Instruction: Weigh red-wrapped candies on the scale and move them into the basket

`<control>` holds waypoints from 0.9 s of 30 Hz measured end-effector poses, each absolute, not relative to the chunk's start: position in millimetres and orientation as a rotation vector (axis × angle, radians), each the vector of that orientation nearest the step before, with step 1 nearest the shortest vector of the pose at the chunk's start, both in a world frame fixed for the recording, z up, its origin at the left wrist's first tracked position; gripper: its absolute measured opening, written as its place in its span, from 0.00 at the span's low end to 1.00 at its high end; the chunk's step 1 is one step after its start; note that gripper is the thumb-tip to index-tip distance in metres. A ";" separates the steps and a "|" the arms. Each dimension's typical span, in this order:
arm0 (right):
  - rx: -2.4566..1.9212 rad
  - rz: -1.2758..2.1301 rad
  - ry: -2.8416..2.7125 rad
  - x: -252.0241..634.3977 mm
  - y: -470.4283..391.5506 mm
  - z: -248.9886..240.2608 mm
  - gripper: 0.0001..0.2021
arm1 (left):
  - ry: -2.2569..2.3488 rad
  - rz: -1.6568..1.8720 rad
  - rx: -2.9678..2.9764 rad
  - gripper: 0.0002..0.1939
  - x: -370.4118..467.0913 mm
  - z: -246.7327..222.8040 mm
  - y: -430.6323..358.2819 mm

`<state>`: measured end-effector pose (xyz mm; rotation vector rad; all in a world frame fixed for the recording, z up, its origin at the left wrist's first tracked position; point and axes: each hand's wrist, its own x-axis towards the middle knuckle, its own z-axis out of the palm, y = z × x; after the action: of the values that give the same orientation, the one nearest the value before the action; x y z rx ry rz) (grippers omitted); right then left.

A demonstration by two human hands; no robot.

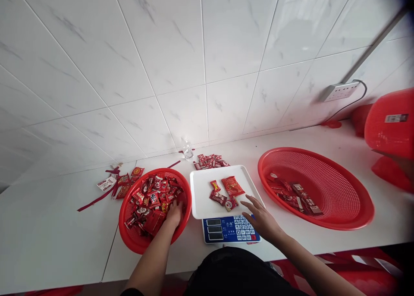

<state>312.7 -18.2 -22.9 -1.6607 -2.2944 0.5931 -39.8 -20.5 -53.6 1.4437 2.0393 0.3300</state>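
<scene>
My left hand [175,214] reaches into the right side of a round red basket [126,237] full of small wrapped snacks [153,199]. Its fingers are buried among the packets, so their grip is hidden. Over the lower right of the white weighing tray, my right hand [260,216] hovers with fingers spread, holding nothing. On that tray [202,203] of the digital scale [231,230] lie a larger red packet [232,186], a small red and yellow packet [214,185], a dark red packet [217,197] and another small packet [231,204].
A wide red basket [343,192] with several packets stands on the right. Behind the tray lies a pile of red packets [210,161] beside a clear bottle [187,150]. Ribbons and a white card [106,183] lie at left. A power strip [341,91] is on the wall.
</scene>
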 end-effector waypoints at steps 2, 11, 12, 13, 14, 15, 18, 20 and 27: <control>-1.659 0.611 -2.304 311.9 -18.4 -21.0 0.20 | 2.034 0.349 1.296 0.20 -40.1 -51.2 -26.8; -1.648 0.654 -2.306 304.6 -17.7 -14.3 0.19 | 1.830 0.309 1.018 0.23 -41.2 -23.6 -44.8; -1.653 0.660 -2.302 304.3 -17.9 -13.2 0.19 | 1.809 0.294 1.007 0.25 -42.7 -18.8 -46.3; -1.658 0.667 -2.301 304.2 -18.1 -12.1 0.18 | 1.795 0.281 0.998 0.27 -44.1 -14.1 -47.7; -1.663 0.674 -2.301 304.1 -18.4 -11.0 0.18 | 1.784 0.272 0.989 0.29 -45.2 -9.6 -48.8; -1.667 0.683 -2.305 304.0 -18.8 -9.9 0.18 | 1.773 0.263 0.990 0.31 -46.1 -5.6 -49.7; -1.676 0.725 -2.326 303.9 -20.0 -7.2 0.19 | 1.733 0.239 1.030 0.34 -46.4 2.8 -51.6; -1.676 0.742 -2.337 303.7 -20.6 -6.2 0.19 | 1.713 0.237 1.059 0.34 -45.4 4.9 -52.8; -1.686 0.746 -2.310 300.7 -20.9 -2.0 0.19 | 1.699 0.334 1.099 0.20 -40.4 -1.3 -59.4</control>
<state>300.7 -20.9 -2.0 -1.6858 -2.3104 0.7465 -40.4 -59.4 -1.3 1.0992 1.6988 0.3342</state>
